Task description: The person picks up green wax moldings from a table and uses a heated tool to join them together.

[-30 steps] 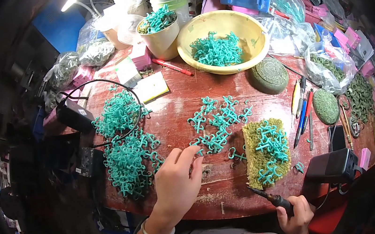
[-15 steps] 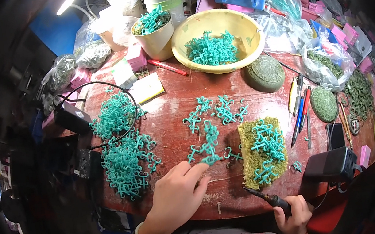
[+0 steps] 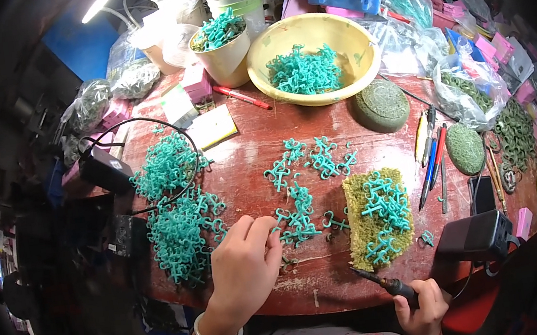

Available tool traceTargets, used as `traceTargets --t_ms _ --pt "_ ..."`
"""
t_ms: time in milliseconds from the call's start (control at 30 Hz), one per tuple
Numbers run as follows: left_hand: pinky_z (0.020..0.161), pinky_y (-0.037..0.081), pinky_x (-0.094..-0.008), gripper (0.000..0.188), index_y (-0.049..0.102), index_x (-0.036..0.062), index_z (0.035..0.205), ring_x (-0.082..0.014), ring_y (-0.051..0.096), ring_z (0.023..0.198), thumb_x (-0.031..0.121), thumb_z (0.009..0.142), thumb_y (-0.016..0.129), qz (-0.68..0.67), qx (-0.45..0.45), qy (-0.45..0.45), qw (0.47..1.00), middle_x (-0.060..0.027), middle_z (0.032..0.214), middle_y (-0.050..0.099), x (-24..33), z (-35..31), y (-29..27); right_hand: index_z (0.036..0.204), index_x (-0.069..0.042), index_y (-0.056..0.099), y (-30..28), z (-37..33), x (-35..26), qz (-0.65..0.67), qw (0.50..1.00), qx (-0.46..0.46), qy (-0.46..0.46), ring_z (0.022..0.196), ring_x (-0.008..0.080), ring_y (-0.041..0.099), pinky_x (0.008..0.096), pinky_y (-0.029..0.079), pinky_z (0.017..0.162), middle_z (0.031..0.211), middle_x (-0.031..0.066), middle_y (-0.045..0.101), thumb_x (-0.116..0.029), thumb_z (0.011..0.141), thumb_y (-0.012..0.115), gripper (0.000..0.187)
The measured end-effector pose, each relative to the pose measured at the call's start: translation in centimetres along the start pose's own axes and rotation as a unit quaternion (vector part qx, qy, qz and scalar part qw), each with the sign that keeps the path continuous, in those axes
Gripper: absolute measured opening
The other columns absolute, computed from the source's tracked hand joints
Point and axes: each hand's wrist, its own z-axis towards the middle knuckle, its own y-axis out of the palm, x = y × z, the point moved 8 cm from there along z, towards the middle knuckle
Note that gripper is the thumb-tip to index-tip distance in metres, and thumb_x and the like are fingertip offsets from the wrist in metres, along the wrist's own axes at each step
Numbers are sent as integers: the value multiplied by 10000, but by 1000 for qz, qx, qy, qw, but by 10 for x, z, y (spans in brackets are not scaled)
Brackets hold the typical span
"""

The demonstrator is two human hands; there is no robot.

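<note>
My left hand (image 3: 245,272), with a pale bangle at its wrist, is closed in a pinch, its fingertips at the left edge of a loose cluster of small curly teal pieces (image 3: 300,217). A bit of teal shows at the fingertips, apparently one such piece. In my right hand (image 3: 422,306) is a black soldering iron (image 3: 392,285), its dark tip pointing up and left by the near corner of a yellow-green sponge pad (image 3: 360,223). Several teal pieces (image 3: 385,203) lie on that pad. More teal pieces (image 3: 321,157) are scattered just beyond the cluster.
On the red table (image 3: 235,172), a large teal heap (image 3: 179,237) lies at left, with a black cable (image 3: 191,137) looping over it. A yellow basin (image 3: 257,77) stands at the back. Pens (image 3: 431,159), green stones (image 3: 379,107) and a black box (image 3: 471,238) are at right.
My left hand has drawn back to the left, from the near edge of the teal cluster to its left side. The right hand and the soldering iron stay in place.
</note>
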Motion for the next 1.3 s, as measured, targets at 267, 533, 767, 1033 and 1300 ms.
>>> traceTargets --t_ms 267,533,767,1033,1300 --pt "568 496 -352 135 683 47 921 -248 620 650 -1 797 702 2 -22 26 999 -79 775 586 6 -3 6 867 -25 594 0 1 0 5 1000 7 5 578 328 520 403 396 516 719 125 498 -374 922 666 361" --pt "601 499 -360 140 682 37 900 -271 615 679 8 771 727 -9 -35 20 999 -89 783 572 15 -12 7 893 -52 620 0 0 -1 -31 999 -1 -16 577 293 552 381 437 526 714 92 526 -336 871 739 309" --pt "600 495 -360 146 640 51 830 -281 616 721 -30 730 711 52 -25 58 997 -86 782 568 21 -11 5 872 -54 621 0 2 -2 -28 999 9 -21 564 293 545 385 427 510 702 93 522 -334 875 733 302" --pt "597 493 -363 188 574 37 812 -283 586 708 -51 701 698 8 78 97 992 -91 853 617 26 -11 -15 871 -24 593 0 -1 1 -16 1000 13 0 584 337 525 413 398 514 718 129 499 -388 922 663 374" --pt "603 490 -356 256 592 21 866 -301 627 723 -150 696 681 -6 119 113 986 -124 854 661 24 -16 -18 880 -23 597 1 -3 1 -15 1000 12 0 579 335 522 413 399 517 716 130 499 -388 926 660 373"
